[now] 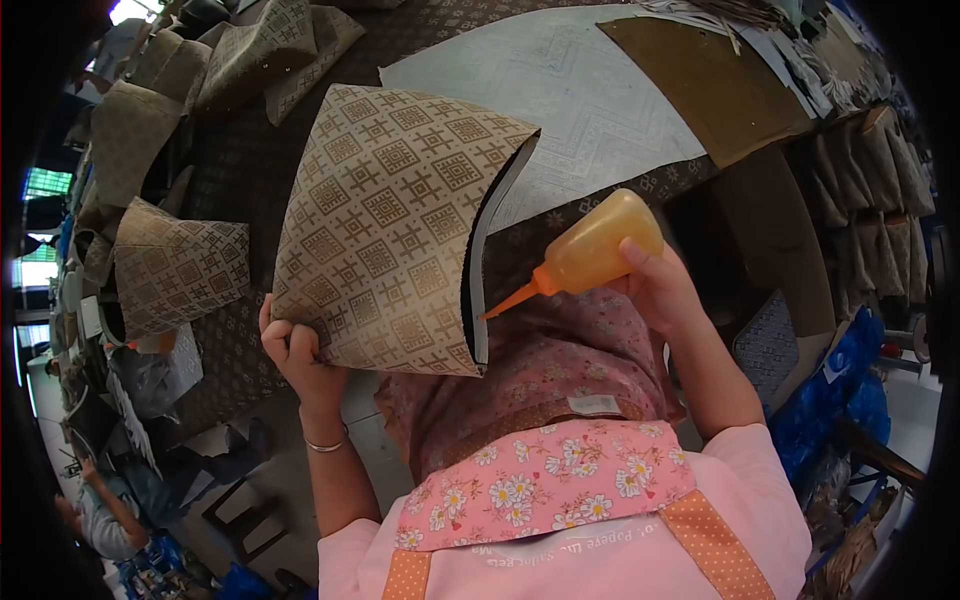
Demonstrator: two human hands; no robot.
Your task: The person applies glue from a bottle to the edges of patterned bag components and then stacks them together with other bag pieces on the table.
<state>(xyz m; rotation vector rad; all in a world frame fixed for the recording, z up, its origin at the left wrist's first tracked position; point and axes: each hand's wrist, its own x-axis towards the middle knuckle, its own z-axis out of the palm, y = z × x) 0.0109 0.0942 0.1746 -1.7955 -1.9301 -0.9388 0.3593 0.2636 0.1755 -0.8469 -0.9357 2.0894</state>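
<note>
My left hand grips the lower left edge of a beige fabric piece with a brown diamond pattern, fingers curled over it. This piece looks like a bag body, folded round, with its dark opening and a pale inner strip facing right. In my right hand is a squeeze bottle of amber liquid, tilted down to the left. Its long orange nozzle ends right at the strip along the opening's lower edge.
A pale sheet and a brown board lie on the dark patterned table cover. More patterned pieces stand at the left. Blue plastic bags are at the right, and another person is at the lower left.
</note>
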